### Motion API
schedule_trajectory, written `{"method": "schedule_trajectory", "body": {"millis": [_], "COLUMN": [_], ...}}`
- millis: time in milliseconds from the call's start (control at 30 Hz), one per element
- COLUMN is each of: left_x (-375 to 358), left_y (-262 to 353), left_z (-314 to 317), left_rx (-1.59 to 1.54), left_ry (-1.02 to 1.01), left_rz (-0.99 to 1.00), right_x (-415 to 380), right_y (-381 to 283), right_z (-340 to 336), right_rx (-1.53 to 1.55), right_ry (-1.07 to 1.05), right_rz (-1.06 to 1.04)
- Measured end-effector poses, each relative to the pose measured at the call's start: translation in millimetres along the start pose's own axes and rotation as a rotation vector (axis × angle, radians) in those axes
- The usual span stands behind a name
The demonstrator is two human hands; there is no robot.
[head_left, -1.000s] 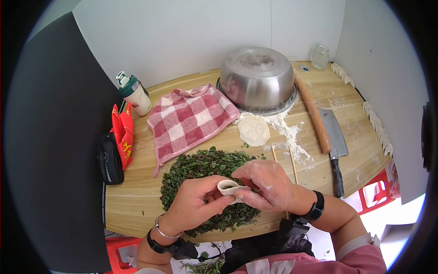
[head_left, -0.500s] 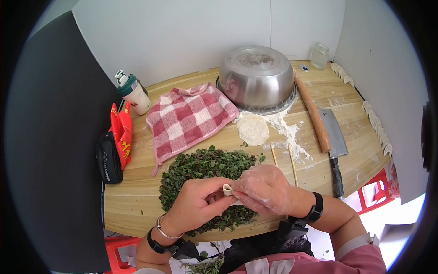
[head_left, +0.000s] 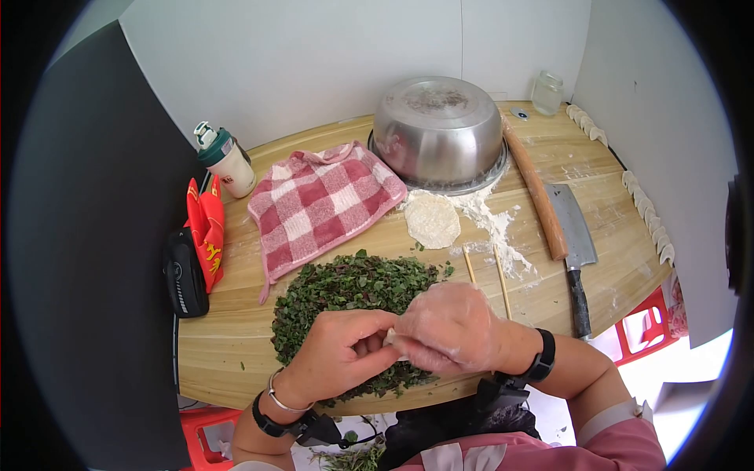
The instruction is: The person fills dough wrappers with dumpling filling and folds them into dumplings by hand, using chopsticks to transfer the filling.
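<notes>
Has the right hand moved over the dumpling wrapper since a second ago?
Yes. The right hand has closed leftward over the dumpling wrapper, toward the left hand, judged against the chopsticks. The wrapper's open mouth is now nearly hidden.

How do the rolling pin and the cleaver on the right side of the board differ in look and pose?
The rolling pin is a plain reddish-brown wooden rod; the cleaver has a broad grey metal blade and a dark handle. The rolling pin reaches back to the upturned steel bowl; the cleaver lies nearer the board's front edge. Both lie flat, side by side, angled alike on the floured wooden board.
</notes>
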State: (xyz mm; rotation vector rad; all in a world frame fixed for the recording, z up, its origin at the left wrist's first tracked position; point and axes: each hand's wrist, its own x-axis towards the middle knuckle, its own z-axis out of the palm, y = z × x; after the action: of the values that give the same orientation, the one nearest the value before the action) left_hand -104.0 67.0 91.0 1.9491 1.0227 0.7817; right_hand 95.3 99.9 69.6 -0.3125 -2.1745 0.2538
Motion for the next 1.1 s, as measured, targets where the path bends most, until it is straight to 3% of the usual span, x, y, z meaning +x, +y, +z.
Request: {"method": "schedule_trajectory", "body": {"millis": [67,200,267,600,667,767,800,1100], "left_x": [0,0,0,2,0,-2,-2,-2], "left_y": [0,-2,-7,3,0,-2,0,-3], "left_z": [-2,-1,1,-3,-5,-10,-10,-7], "left_rx": [-0.021,0.003,0.005,-0.020,-0.109,-0.286,-0.285,-0.361], "left_ry": [0.008,0.003,-0.040,-0.086,-0.138,-0.266,-0.266,-0.267], "left_rz": [0.006,0.012,0.036,0.015,-0.005,-0.109,-0.110,-0.192], "right_x": [7,5,7,3,7,8,7,5], "right_y": [-3,2,-2,2,-3,3,4,6], "right_z": [-2,-1,-6,-2,-13,-11,-14,-8], "right_rx": [0.166,0.172,0.199,0.301,0.502,0.711,0.712,0.611], "right_ry": [0.042,0.052,-0.060,-0.030,-0.173,-0.104,-0.243,-0.297], "right_rz": [0.137,0.120,0.198,0.179,0.479,0.542,0.593,0.422]}}
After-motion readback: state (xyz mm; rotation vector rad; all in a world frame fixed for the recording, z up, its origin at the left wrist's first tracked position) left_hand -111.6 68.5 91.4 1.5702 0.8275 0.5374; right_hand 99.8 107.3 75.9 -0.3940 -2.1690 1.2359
